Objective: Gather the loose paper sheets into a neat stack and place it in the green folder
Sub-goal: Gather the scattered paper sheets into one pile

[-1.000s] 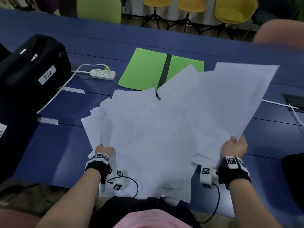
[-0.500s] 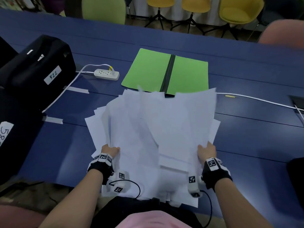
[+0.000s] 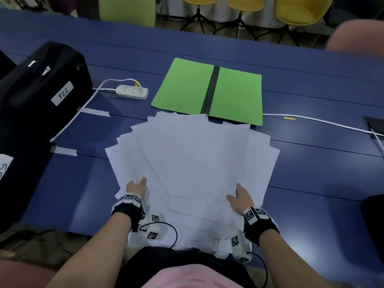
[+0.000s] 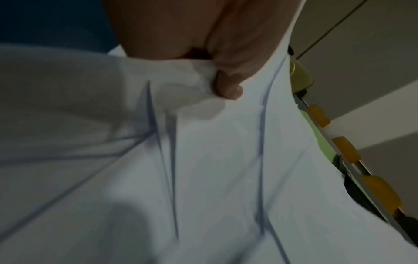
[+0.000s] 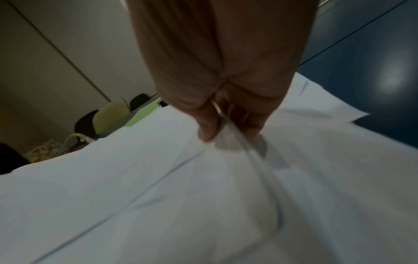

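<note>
A fanned heap of white paper sheets (image 3: 193, 161) lies on the blue table in front of me, its far edges overlapping the near edge of the open green folder (image 3: 187, 86). My left hand (image 3: 136, 187) pinches the sheets (image 4: 203, 160) at the heap's near left, thumb on top. My right hand (image 3: 239, 197) pinches a few sheets (image 5: 203, 178) at the near right, thumb above and fingers under the paper. The folder lies flat with a black spine down its middle.
A black bag (image 3: 41, 86) labelled 522 sits at the left. A white power strip (image 3: 132, 92) and its cable lie left of the folder; another white cable (image 3: 322, 121) runs right. Chairs (image 3: 301, 9) stand beyond the table's far edge. Tape strips (image 3: 63, 151) mark the table.
My right hand swung its raised sheets from the right down onto the heap, uncovering the folder. The heap now lies narrower and flatter. My left hand stayed at the near left.
</note>
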`<act>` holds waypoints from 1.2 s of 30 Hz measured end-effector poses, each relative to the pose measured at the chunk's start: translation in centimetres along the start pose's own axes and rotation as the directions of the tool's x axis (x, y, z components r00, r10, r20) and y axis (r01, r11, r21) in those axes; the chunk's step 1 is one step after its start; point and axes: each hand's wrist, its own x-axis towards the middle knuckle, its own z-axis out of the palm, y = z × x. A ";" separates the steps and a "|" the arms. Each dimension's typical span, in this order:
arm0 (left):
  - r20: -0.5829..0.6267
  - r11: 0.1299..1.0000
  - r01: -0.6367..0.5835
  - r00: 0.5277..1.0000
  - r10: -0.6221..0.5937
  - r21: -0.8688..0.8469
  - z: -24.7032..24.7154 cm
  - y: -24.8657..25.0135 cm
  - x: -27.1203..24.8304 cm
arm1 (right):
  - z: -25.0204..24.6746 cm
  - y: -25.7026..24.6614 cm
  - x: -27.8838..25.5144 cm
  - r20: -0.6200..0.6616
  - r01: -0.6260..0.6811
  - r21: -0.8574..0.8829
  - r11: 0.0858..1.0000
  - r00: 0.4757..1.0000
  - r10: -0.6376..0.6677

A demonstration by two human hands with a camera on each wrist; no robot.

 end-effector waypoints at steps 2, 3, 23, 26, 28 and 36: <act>-0.039 0.999 -0.015 0.999 0.014 -0.031 0.4 0.1 -0.2 | -1.2 -0.2 1.0 -0.094 -0.009 0.037 0.999 0.996 0.012; -0.042 0.999 -0.016 0.999 0.014 -0.038 0.4 0.0 -0.3 | -2.2 -0.1 1.5 -0.164 -0.039 0.095 0.995 0.985 0.054; 0.165 0.977 0.203 0.967 -0.192 -0.057 -1.7 1.1 1.3 | -2.9 3.4 2.6 -0.191 -0.138 0.452 0.881 0.950 0.247; 0.150 0.984 0.169 0.973 -0.175 0.055 -1.0 1.1 1.3 | -3.8 4.0 3.0 -0.205 -0.195 0.394 0.898 0.934 0.292; 0.144 0.980 0.144 0.976 -0.163 0.134 -0.8 1.2 1.4 | -3.7 3.0 3.0 -0.236 -0.162 0.291 0.943 0.943 0.234; 0.156 0.931 0.078 0.977 -0.142 0.358 -0.6 1.5 1.1 | -1.5 -1.7 2.0 -0.372 0.041 0.208 0.977 0.928 0.040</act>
